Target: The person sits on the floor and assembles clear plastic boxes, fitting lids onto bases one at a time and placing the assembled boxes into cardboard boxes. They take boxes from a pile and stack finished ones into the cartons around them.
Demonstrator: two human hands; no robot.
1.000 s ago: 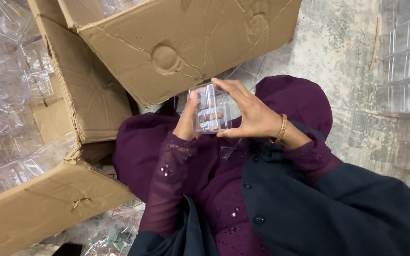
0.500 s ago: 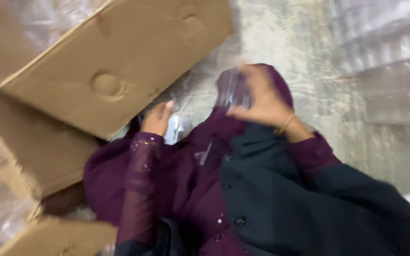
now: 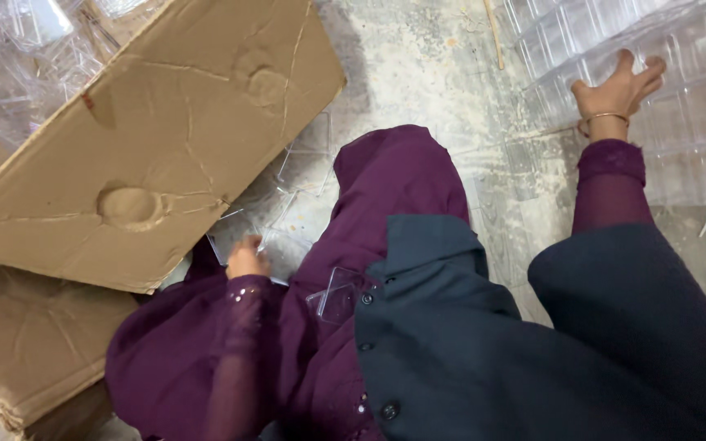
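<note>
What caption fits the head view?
Left hand reaches clear plastic lids beside cardboard box; right hand rests on stacked clear containers.

Sheer purple sleeves, dark buttoned vest, gold bangle.

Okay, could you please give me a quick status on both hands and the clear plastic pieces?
Left hand down on clear lids by the cardboard box. Right hand spread on the stacked clear trays. One clear lid on the lap. Nothing blocking.
</note>
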